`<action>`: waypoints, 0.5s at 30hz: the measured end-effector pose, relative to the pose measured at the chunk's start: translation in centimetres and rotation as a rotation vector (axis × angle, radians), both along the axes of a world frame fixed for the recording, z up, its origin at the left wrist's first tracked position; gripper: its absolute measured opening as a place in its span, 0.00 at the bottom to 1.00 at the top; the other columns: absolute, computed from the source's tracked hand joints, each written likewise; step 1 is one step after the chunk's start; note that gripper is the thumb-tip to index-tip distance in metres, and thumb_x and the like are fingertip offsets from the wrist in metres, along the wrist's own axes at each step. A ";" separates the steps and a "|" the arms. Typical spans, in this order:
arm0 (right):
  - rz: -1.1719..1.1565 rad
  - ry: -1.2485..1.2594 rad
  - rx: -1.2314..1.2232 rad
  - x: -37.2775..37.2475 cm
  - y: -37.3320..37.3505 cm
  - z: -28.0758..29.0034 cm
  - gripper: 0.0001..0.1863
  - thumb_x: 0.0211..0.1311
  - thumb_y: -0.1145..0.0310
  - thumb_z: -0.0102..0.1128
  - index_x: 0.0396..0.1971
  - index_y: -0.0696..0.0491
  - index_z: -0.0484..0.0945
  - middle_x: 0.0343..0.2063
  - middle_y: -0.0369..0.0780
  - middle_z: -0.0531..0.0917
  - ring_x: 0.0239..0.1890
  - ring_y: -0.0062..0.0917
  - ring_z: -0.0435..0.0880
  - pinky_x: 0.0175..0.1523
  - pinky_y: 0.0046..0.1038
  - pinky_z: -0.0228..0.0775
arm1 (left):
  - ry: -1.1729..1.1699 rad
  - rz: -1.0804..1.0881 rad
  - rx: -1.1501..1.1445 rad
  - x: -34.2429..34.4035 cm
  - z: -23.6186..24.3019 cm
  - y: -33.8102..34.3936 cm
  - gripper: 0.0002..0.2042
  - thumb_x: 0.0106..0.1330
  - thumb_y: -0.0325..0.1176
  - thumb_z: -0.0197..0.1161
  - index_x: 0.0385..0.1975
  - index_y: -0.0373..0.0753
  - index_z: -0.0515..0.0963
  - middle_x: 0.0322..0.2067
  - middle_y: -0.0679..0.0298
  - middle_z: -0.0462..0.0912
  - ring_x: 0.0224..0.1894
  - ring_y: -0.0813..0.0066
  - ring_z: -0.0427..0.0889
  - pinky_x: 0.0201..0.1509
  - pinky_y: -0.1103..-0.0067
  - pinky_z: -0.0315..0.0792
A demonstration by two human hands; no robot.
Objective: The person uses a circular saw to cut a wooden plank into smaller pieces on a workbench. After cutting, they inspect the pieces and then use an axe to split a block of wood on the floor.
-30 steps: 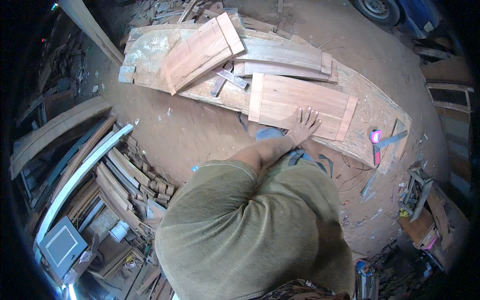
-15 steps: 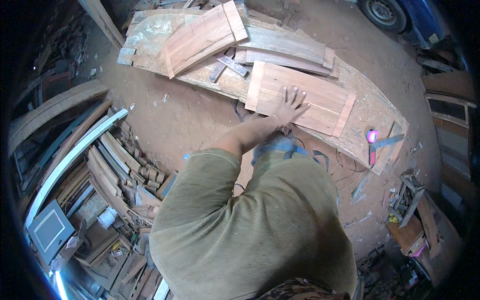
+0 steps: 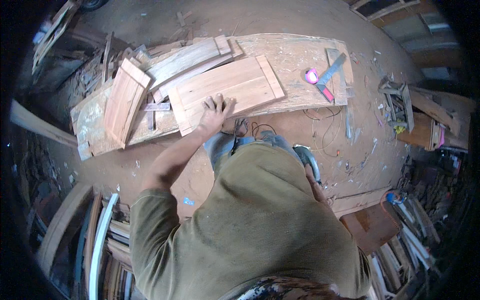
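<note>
My left hand (image 3: 215,114) lies on the near edge of a reddish wooden panel (image 3: 235,85), its fingers spread and no tool in it. The panel rests on a long board worktop (image 3: 320,50) and has lighter end strips. Down by my right hip, my right hand (image 3: 313,181) is wrapped round a handheld power tool (image 3: 306,159) with a rounded, dark and greenish body. My torso hides part of that hand and tool; its exact kind cannot be made out. A second panel (image 3: 125,102) lies tilted to the left, next to grey planks (image 3: 185,60).
On the worktop's right end lie a pink tape measure (image 3: 311,76) and a try square (image 3: 327,80). A cable (image 3: 327,142) loops on the dirt floor near my feet. Timber offcuts (image 3: 117,240) are stacked at lower left. A small wooden stand (image 3: 397,102) is at the right.
My view has swung to the right, so the worktop sits differently in the picture. My right hand and the power tool have come into view. My left hand remains on the panel.
</note>
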State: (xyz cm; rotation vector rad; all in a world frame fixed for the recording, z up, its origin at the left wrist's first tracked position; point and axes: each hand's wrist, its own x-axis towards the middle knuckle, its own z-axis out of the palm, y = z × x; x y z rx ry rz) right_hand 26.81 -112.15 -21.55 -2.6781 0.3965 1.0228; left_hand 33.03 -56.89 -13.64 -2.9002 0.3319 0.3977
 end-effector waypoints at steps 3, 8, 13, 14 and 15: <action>-0.018 0.015 -0.003 -0.7 -0.7 -0.7 0.19 0.61 0.61 0.62 0.41 0.64 0.77 0.40 0.63 0.83 0.48 0.61 0.81 0.50 0.52 0.74 | 0.108 0.115 -0.331 1.7 4.5 1.3 0.47 0.59 0.35 0.66 0.77 0.38 0.46 0.62 0.31 0.69 0.53 0.31 0.80 0.53 0.53 0.79; 0.045 -0.035 0.121 -0.8 0.8 1.9 0.24 0.58 0.59 0.64 0.43 0.67 0.79 0.42 0.63 0.84 0.49 0.56 0.84 0.50 0.47 0.75 | 0.043 0.344 -0.497 2.0 9.7 7.9 0.43 0.56 0.34 0.68 0.72 0.33 0.54 0.48 0.38 0.81 0.42 0.48 0.86 0.46 0.60 0.81; -0.098 -0.167 0.203 1.1 4.5 9.0 0.19 0.54 0.65 0.65 0.41 0.63 0.83 0.38 0.54 0.87 0.43 0.46 0.87 0.48 0.40 0.77 | -0.283 0.577 -0.456 4.9 6.3 8.5 0.34 0.58 0.43 0.71 0.63 0.39 0.67 0.39 0.49 0.86 0.37 0.47 0.86 0.39 0.58 0.79; -0.095 -0.248 0.264 1.2 2.2 8.4 0.18 0.54 0.66 0.65 0.41 0.62 0.83 0.37 0.52 0.88 0.43 0.43 0.88 0.47 0.39 0.77 | -0.316 0.611 -0.491 6.4 5.7 7.4 0.25 0.59 0.46 0.71 0.50 0.40 0.73 0.31 0.51 0.86 0.33 0.47 0.86 0.37 0.57 0.78; -0.087 -0.325 0.334 1.8 0.9 7.9 0.17 0.53 0.67 0.65 0.41 0.61 0.84 0.37 0.50 0.88 0.42 0.41 0.88 0.47 0.38 0.77 | -0.312 0.611 -0.502 7.2 5.6 6.5 0.23 0.59 0.47 0.71 0.47 0.40 0.73 0.30 0.51 0.86 0.32 0.48 0.86 0.36 0.57 0.78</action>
